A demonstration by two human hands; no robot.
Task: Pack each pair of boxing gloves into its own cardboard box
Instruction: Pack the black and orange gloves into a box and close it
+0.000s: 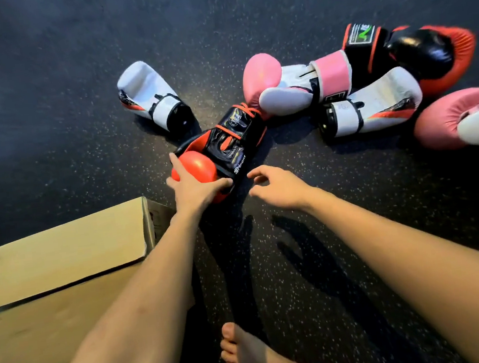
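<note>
Nearest the camera a bare foot (246, 356) rested on the dark speckled floor (70, 66). To its left lay 1 cardboard box (64, 276), its top panel folded down; whether its far end stood open could not be told behind the forearm. Past the box the left hand (194, 186) grasped a red-and-black glove (227, 141) that lay on the floor, thumb and fingers wrapped round the red padded end. The right hand (277, 186) hung just beside it, apart from the glove, fingers loosely bent and holding nothing. The glove's long axis ran from lower left to upper right in the view, padded end toward the person and laced cuff pointing away at the heap. It would likely feel light for its bulk, soft and springy in the padding and stiffer at the cuff. Its smooth skin could slip, so a hold round the narrower wrist or a full wrap over the padding seemed safest. Farther off, 1 white glove (151, 98) lay alone to the left, its cuff toward the person. To the right sat the heap: a pink glove (262, 77) touching the held glove's cuff, a second white glove (373, 106) lying crosswise with its cuff to the left, and the second red-and-black glove (414, 51) behind them. A second pink glove (440, 122) lay at the right edge, near the heap.
</note>
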